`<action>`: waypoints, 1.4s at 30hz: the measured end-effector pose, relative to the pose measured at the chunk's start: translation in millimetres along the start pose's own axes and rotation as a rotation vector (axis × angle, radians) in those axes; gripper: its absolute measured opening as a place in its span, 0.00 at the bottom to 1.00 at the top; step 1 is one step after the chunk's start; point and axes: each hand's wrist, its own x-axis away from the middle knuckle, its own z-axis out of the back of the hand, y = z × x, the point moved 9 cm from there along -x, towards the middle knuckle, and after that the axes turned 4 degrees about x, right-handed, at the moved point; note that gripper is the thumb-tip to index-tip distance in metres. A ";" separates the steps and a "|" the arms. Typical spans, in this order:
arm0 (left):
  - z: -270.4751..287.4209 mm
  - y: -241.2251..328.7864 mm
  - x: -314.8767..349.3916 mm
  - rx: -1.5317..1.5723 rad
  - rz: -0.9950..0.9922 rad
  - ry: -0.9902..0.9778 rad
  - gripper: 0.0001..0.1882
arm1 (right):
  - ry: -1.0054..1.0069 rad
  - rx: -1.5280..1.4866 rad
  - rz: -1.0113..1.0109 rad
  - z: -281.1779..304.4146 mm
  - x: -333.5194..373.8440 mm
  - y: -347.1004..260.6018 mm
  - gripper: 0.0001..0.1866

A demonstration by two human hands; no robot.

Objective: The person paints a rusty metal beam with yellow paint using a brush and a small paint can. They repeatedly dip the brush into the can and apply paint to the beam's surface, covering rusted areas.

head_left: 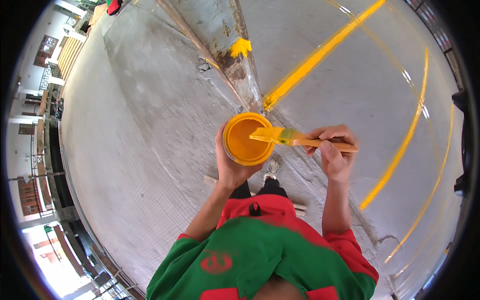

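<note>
My left hand [231,169] is wrapped round a paint can [248,161] from its left and near side. Orange-yellow paint [245,142] fills much of the can, and its rim is coated too. In my right hand [334,150] is a paintbrush [300,139], gripped by its wooden handle. The brush lies nearly level, its yellow-coated bristles pointing left over the can's mouth. Whether the bristle tip touches the paint I cannot tell. Just beyond the can stands a rusty metal post [242,65] with a fresh yellow patch [241,47] on it.
A yellow line [325,52] runs across the grey floor from the post's foot to the far right. A curved yellow line [400,155] lies farther right. Cracked concrete [130,125] spreads to the left. My shoe [271,169] shows below the can. Buildings with railings line the left edge.
</note>
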 end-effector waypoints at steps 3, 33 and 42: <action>2.2 -12.9 -16.3 -0.027 -0.001 -0.030 0.65 | 0.200 -0.258 0.030 12.1 -9.0 49.2 0.09; 104.4 -157.1 -71.2 -0.209 -0.084 -0.292 0.75 | 0.667 -0.819 0.205 -31.1 -120.0 331.6 0.08; 109.0 -162.0 -72.6 -0.218 -0.097 -0.317 0.75 | 0.660 -0.863 0.199 -37.3 -123.7 337.9 0.09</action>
